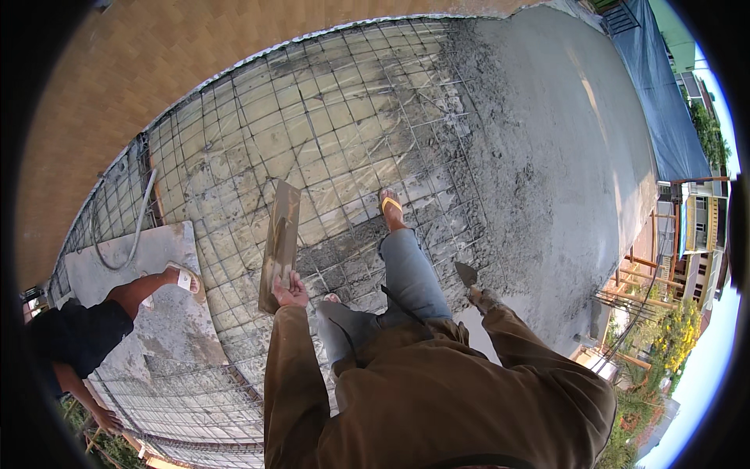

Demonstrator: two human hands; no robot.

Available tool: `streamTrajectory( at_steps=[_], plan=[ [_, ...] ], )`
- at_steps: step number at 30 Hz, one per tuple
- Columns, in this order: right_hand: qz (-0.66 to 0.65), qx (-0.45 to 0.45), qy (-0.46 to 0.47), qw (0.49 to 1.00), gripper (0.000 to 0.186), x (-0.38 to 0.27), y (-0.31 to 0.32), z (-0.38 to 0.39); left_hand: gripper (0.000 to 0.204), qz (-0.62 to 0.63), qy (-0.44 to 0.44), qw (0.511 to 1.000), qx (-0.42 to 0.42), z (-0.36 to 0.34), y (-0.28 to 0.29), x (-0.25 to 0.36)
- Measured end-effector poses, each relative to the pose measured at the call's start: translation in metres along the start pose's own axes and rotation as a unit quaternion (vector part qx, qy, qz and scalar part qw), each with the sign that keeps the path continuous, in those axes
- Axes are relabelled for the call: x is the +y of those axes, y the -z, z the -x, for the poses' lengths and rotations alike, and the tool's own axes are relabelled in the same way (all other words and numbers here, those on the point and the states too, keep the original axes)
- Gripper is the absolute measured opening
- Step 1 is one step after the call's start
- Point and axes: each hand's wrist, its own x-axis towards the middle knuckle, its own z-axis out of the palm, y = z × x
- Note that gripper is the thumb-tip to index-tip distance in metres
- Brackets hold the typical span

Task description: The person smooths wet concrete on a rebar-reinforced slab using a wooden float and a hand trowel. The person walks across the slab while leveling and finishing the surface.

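My left hand [291,291] holds a long flat float board [281,230] by its near end, the fingers against its face. The board is brownish, smeared with cement, and tilted up over the rebar mesh [234,184]. On the other side of my legs, my right hand [484,300] is closed round a small pointed trowel [466,273], its grey blade aimed away from me. Beneath the trowel lies rough wet concrete [504,211], which partly covers the mesh bars. My foot in a yellow-strapped sandal [391,202] stands among the bars.
Smooth grey concrete [574,133] stretches along the right, beside a blue tarp [672,102]. A tan tiled surface [117,102] borders the far left. A co-worker in white sandals [184,280] stands on a cement-stained sheet [176,320] at left, near a hose [141,219].
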Motion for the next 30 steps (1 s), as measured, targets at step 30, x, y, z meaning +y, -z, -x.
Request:
streamTrajectory(
  at_steps=[30],
  plan=[
    [-0.146, -0.109, 0.128, 0.975, 0.044, -0.364, 0.126, -0.351, 0.081, -0.114, 0.033, 0.993, 0.023, -0.283, -0.272, -0.173]
  ],
)
